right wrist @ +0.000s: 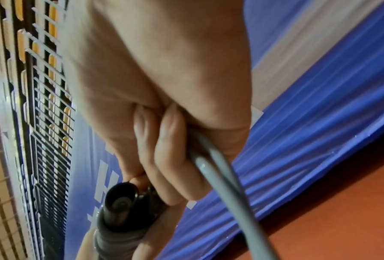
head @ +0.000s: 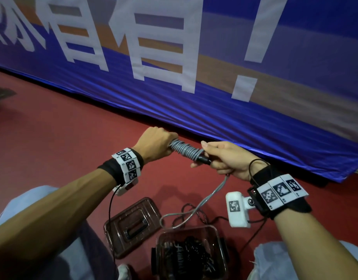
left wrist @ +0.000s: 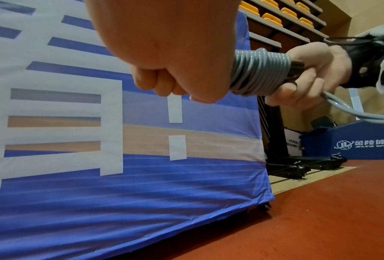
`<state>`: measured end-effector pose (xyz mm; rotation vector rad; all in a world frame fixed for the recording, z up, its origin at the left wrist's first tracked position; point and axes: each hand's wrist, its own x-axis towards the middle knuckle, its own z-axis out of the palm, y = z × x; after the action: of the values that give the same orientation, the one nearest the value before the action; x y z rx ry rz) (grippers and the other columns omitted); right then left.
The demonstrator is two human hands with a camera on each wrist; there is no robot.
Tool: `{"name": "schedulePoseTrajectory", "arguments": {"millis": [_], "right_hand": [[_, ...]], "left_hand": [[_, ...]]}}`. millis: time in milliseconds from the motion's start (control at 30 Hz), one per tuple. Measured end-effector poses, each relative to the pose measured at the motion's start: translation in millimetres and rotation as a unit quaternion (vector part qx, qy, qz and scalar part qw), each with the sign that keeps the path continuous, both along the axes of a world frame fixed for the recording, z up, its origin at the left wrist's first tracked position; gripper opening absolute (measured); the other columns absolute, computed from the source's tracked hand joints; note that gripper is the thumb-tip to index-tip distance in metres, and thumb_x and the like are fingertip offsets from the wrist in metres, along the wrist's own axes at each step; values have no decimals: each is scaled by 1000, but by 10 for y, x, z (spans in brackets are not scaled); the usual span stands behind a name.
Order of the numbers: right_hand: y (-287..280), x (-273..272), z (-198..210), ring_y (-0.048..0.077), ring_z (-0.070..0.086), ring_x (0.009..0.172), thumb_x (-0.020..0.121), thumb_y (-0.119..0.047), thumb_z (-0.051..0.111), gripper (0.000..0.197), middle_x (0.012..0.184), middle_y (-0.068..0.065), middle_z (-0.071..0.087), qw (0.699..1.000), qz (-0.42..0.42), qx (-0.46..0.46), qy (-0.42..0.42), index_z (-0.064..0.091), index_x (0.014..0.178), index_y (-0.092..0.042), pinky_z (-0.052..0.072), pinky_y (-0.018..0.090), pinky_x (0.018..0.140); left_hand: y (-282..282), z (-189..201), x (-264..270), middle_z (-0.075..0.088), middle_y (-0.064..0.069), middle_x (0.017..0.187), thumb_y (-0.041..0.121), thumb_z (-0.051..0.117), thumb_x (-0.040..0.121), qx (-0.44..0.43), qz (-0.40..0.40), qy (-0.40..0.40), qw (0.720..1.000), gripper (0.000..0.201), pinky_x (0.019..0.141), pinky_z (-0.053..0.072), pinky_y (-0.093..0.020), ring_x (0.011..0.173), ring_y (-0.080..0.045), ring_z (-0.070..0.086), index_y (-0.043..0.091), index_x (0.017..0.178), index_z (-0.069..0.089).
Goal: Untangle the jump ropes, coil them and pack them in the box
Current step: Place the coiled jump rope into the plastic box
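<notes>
A grey jump rope (head: 185, 149) is wound in tight turns round its black handles (head: 204, 159). My left hand (head: 156, 143) grips the far end of that bundle in a fist. My right hand (head: 220, 158) curls round the handle end and the loose grey cord (head: 212, 196), which hangs down to the floor. The coil (left wrist: 259, 72) shows between both fists in the left wrist view. In the right wrist view the handle's black end cap (right wrist: 122, 202) sits under my fingers (right wrist: 164, 158), with the cord (right wrist: 226, 179) running out of the palm. A clear box (head: 220, 239) below holds coiled black ropes (head: 190, 257).
The box's brown-tinted lid (head: 113, 225) lies on the red floor (head: 52, 138) left of the box. Thin black cables (head: 194, 215) tangle behind the box. A blue banner (head: 214, 87) with white characters stands close ahead. My knees frame the box at both sides.
</notes>
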<state>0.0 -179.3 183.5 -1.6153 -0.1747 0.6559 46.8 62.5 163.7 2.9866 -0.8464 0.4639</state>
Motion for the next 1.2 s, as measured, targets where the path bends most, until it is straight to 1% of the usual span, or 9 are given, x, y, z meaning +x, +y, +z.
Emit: {"name": "schedulePoseTrajectory", "arguments": {"millis": [133, 233, 467, 633, 800, 933, 1000, 1067, 1200], "right_hand": [[-10, -6, 51, 2, 20, 36, 106, -34, 50, 27, 110, 27, 73, 998, -22, 51, 26, 53, 114, -9, 17, 15, 34], [-9, -24, 81, 2, 20, 36, 102, -34, 53, 30, 97, 25, 73, 993, -44, 107, 35, 52, 122, -12, 13, 17, 37], [38, -56, 76, 1, 21, 36, 105, -42, 43, 37, 82, 10, 67, 972, -66, 222, 37, 64, 106, -11, 10, 20, 42], [364, -6, -144, 4, 19, 34, 112, -29, 30, 38, 51, 3, 39, 951, -159, 263, 39, 48, 85, -9, 15, 16, 33], [744, 0, -527, 7, 19, 27, 111, -32, 24, 43, 43, 0, 31, 927, -318, 176, 93, 37, 73, -15, 15, 10, 34], [897, -99, -680, 9, 27, 27, 112, -36, 23, 47, 47, 2, 41, 921, -370, 57, 105, 39, 73, -15, 20, 12, 34], [981, -219, -735, 14, 45, 37, 112, -33, 26, 47, 58, 6, 54, 933, -353, -48, 53, 48, 77, -10, 32, 19, 40], [1020, -318, -755, 24, 58, 64, 109, -23, 33, 38, 75, 10, 62, 941, -299, -159, -10, 55, 84, -5, 42, 29, 57], [880, -360, -663, 27, 55, 74, 99, -11, 43, 24, 76, 4, 52, 928, -112, -347, -68, 48, 75, -10, 39, 29, 61]], "left_hand": [[18, -2, 9, 61, -5, 57, 19, 72, 66, -71, 6, -15, 997, 14, 50, 36, -32, 54, -40, 59, 17, 75, 62], [-18, -18, 10, 61, -4, 58, 28, 55, 68, -147, -1, 1, 989, 11, 50, 44, -36, 57, -39, 59, 18, 72, 58], [-116, 55, -96, 57, 3, 53, 25, 56, 70, -274, 48, 67, 958, 20, 50, 45, -35, 54, -27, 57, 29, 56, 42], [-158, 85, -181, 56, 0, 54, 31, 54, 73, -280, 126, 119, 944, 18, 51, 44, -34, 55, -29, 58, 18, 60, 54], [-186, -65, -195, 56, -1, 64, 28, 61, 79, -198, 200, 141, 949, 16, 57, 40, -32, 60, -30, 53, 15, 70, 59], [-200, -240, -209, 62, -7, 74, 26, 59, 77, -145, 217, 152, 953, 14, 60, 48, -36, 70, -36, 62, 12, 78, 60], [-198, -298, -221, 62, -8, 76, 26, 58, 78, -123, 218, 153, 956, 14, 61, 47, -36, 71, -37, 62, 12, 80, 58], [-190, -329, -240, 60, -6, 75, 25, 58, 81, -94, 216, 150, 960, 13, 60, 44, -35, 68, -34, 58, 12, 81, 55], [-174, -398, -320, 62, -7, 80, 23, 56, 87, -26, 215, 159, 963, 11, 60, 41, -34, 66, -31, 55, 16, 82, 49]]}}
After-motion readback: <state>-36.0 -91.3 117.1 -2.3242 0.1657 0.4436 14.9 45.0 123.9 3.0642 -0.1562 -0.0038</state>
